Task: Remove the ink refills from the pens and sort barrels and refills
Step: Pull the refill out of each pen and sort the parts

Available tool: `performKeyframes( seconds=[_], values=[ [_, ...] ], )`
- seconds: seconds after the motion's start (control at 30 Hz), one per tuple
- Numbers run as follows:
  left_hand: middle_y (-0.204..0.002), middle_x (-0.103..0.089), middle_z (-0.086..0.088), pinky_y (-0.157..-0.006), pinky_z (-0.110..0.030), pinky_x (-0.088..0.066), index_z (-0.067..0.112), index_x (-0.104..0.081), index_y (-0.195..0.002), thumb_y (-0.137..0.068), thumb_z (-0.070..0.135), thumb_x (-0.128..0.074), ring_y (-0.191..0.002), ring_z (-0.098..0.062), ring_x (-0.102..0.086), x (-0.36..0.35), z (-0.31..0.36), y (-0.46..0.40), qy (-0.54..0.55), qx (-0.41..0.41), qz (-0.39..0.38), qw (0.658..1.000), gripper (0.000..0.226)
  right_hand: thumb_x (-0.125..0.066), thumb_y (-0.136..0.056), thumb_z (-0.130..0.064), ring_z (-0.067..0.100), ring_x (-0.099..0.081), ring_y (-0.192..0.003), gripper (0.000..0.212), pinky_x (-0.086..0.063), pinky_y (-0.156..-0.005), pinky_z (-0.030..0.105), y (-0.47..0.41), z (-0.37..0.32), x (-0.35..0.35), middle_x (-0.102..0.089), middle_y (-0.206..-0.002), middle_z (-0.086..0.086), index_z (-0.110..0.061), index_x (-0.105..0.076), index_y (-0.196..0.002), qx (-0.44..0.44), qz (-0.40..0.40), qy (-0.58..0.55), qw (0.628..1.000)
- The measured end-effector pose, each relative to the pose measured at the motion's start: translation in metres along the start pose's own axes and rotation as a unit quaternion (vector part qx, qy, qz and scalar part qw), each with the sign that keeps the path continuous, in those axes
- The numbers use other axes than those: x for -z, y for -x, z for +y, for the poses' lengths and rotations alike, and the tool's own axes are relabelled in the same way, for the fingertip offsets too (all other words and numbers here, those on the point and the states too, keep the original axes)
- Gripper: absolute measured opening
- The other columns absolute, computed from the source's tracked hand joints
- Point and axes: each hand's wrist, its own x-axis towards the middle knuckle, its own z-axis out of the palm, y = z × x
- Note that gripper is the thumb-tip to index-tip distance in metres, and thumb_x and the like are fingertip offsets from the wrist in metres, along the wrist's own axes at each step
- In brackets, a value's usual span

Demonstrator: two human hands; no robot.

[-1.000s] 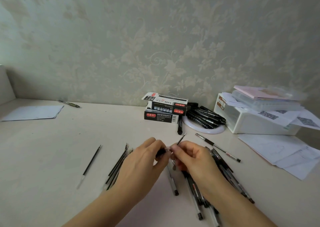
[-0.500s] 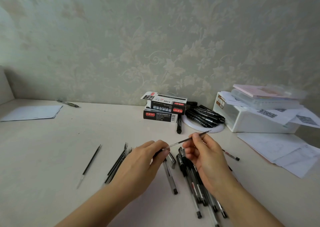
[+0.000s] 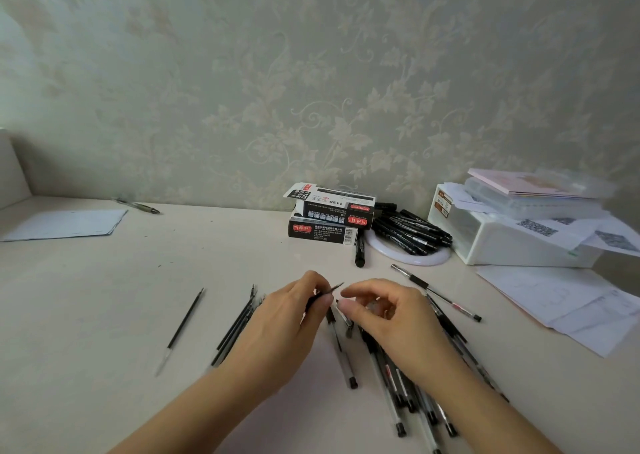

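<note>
- Black and thin, a refill tip (image 3: 335, 287) pokes up and to the right out of my left hand (image 3: 291, 329), whose fingers (image 3: 320, 301) are curled and pinch the dark pen part they hold above the desk (image 3: 104, 315).
- My right hand (image 3: 391, 318) sits just beside it, its fingers (image 3: 346, 306) bent in a narrow pinch close to that tip; I cannot tell whether they hold anything.
- Under the left hand lies a bundle of refills (image 3: 239, 322), side by side, with one single refill (image 3: 181, 329) well apart to their left.
- Under and below the right hand lies a heap of clear pen barrels (image 3: 412, 394), and one barrel (image 3: 341, 349) lies between the two wrists.
- One pen with a black grip (image 3: 436, 292) lies beyond the right hand.
- Against the wall I see two stacked pen boxes (image 3: 330, 221), a pile of black markers (image 3: 412, 231) on a white ring (image 3: 408, 257), and a white bin (image 3: 519, 245) under papers.
</note>
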Motion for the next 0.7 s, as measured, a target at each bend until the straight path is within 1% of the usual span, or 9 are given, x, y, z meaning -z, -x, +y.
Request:
performKeyframes(
  seconds=[0.07, 0.13, 0.27, 0.37, 0.4, 0.47, 0.57, 0.63, 0.7],
  values=[
    [-0.069, -0.051, 0.018, -0.059, -0.018, -0.037, 0.031, -0.048, -0.094, -0.098, 0.039, -0.041, -0.071, -0.003, -0.050, 0.001, -0.001, -0.001, -0.007, 0.005, 0.006, 1.000, 0.011, -0.079, -0.076, -0.040, 0.002, -0.052, -0.067, 0.015, -0.041, -0.062, 0.012, -0.001, 0.005, 0.004, -0.064, -0.076, -0.015, -0.036, -0.074, -0.089, 0.043, 0.015, 0.106, 0.993],
    [-0.070, -0.051, 0.018, -0.059, -0.018, -0.036, 0.031, -0.048, -0.094, -0.098, 0.038, -0.042, -0.071, -0.003, -0.049, 0.002, -0.001, -0.001, -0.019, 0.005, 0.004, 1.000, 0.010, -0.079, -0.076, -0.040, 0.001, -0.053, -0.077, 0.016, -0.038, -0.067, 0.012, -0.001, 0.009, 0.006, -0.061, -0.077, -0.015, -0.035, -0.073, -0.090, 0.065, -0.011, 0.169, 0.983],
    [-0.083, -0.057, 0.016, -0.066, -0.029, -0.044, 0.034, -0.048, -0.099, -0.099, 0.039, -0.041, -0.073, -0.007, -0.050, 0.002, -0.001, 0.001, -0.028, 0.007, -0.011, 1.000, 0.009, -0.074, -0.081, -0.039, 0.000, -0.052, -0.087, 0.009, -0.044, -0.078, 0.022, 0.000, 0.015, 0.003, -0.059, -0.083, -0.014, -0.034, -0.073, -0.089, 0.064, -0.070, 0.216, 0.972],
    [-0.092, -0.059, 0.016, -0.070, -0.028, -0.045, 0.037, -0.049, -0.106, -0.099, 0.040, -0.040, -0.077, -0.005, -0.052, 0.003, 0.000, 0.001, -0.031, 0.010, -0.020, 0.999, 0.012, -0.074, -0.083, -0.034, 0.000, -0.051, -0.086, 0.004, -0.043, -0.077, 0.018, 0.000, 0.015, 0.001, -0.059, -0.084, -0.014, -0.032, -0.073, -0.086, 0.067, -0.073, 0.217, 0.971],
    [-0.093, -0.059, 0.017, -0.071, -0.028, -0.046, 0.037, -0.050, -0.108, -0.099, 0.039, -0.040, -0.078, -0.004, -0.052, 0.003, 0.000, 0.001, -0.033, 0.010, -0.022, 0.999, 0.014, -0.074, -0.083, -0.031, 0.000, -0.052, -0.082, 0.002, -0.042, -0.074, 0.015, -0.001, 0.015, 0.001, -0.060, -0.082, -0.014, -0.031, -0.073, -0.085, 0.066, -0.061, 0.203, 0.975],
    [-0.095, -0.059, 0.016, -0.073, -0.028, -0.046, 0.037, -0.052, -0.110, -0.099, 0.039, -0.040, -0.079, -0.004, -0.053, 0.004, 0.000, 0.001, -0.040, 0.008, -0.025, 0.999, 0.016, -0.075, -0.082, -0.026, 0.002, -0.056, -0.072, 0.006, -0.044, -0.068, 0.012, -0.003, 0.015, 0.003, -0.066, -0.078, -0.014, -0.031, -0.073, -0.082, 0.037, -0.015, 0.117, 0.992],
    [-0.096, -0.059, 0.016, -0.073, -0.027, -0.046, 0.036, -0.054, -0.111, -0.099, 0.038, -0.041, -0.078, -0.004, -0.052, 0.004, 0.000, 0.001, -0.041, 0.003, -0.024, 0.999, 0.017, -0.075, -0.083, -0.020, 0.005, -0.067, -0.076, 0.010, -0.054, -0.073, 0.017, -0.009, 0.014, 0.006, -0.073, -0.081, -0.010, -0.030, -0.073, -0.082, -0.015, 0.049, -0.049, 0.997],
    [-0.094, -0.059, 0.016, -0.071, -0.026, -0.046, 0.037, -0.054, -0.111, -0.099, 0.038, -0.041, -0.075, -0.004, -0.051, 0.003, 0.000, 0.001, -0.041, 0.001, -0.027, 0.999, 0.017, -0.074, -0.084, -0.017, 0.009, -0.071, -0.080, 0.012, -0.055, -0.075, 0.018, -0.009, 0.013, 0.006, -0.075, -0.083, -0.006, -0.029, -0.074, -0.084, -0.026, 0.053, -0.118, 0.991],
    [-0.091, -0.058, 0.016, -0.069, -0.025, -0.046, 0.038, -0.054, -0.110, -0.099, 0.039, -0.041, -0.073, -0.002, -0.050, 0.003, 0.000, 0.001, -0.038, -0.006, -0.029, 0.999, 0.017, -0.074, -0.085, -0.016, 0.009, -0.071, -0.081, 0.013, -0.054, -0.076, 0.015, -0.007, 0.011, 0.004, -0.075, -0.084, -0.005, -0.029, -0.074, -0.085, -0.019, 0.034, -0.136, 0.990]
  ],
)
